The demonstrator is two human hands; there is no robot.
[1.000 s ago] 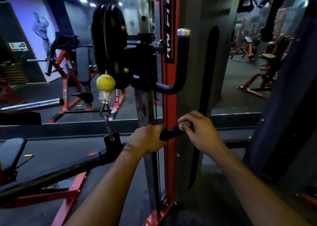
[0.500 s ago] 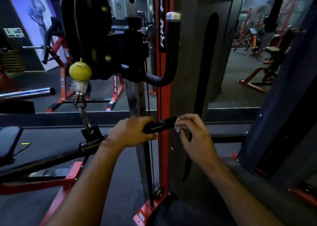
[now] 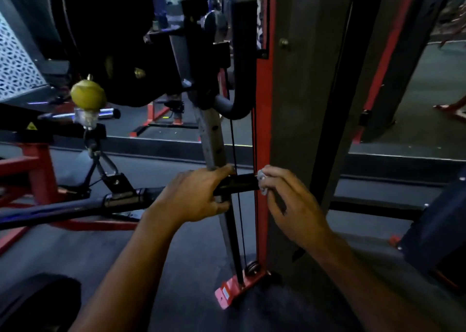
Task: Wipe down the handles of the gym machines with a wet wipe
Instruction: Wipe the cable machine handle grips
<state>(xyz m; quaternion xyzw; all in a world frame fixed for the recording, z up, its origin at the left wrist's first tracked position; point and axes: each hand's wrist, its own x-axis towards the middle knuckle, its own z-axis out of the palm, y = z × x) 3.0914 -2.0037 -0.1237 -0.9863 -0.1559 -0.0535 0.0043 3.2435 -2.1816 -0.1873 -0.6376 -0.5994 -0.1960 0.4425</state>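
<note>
The step in hand looks like wiping one end of a bar handle: one of the hands steadies it while the other works the wipe at its tip.

Going from the left, a yellow ball hangs under dark weight plates, with a chain and clip below it running down to the long black bar. That bar slopes up to the right into the left hand, which is clenched around it just short of the black grip. The short bare stretch of grip shows between the two hands. Thin cables drop right in front of it, and a grey perforated post stands just behind the left hand.

The right hand sits at the grip's end, its fingers pinching a small whitish wet wipe against the tip. Only a crumpled corner of the wipe shows; the rest is hidden in the fingers.

The next move, as I judge it, calls for drawing the wipe along the grip toward the left hand, which would then have to shift so the covered part gets cleaned too.

In the way: the cables cross the grip, and the red upright stands close beside the right hand, leaving little room there. A curved black handle rises above, not yet being touched. Beyond the grey column, more red frames stand on the dark floor.
</note>
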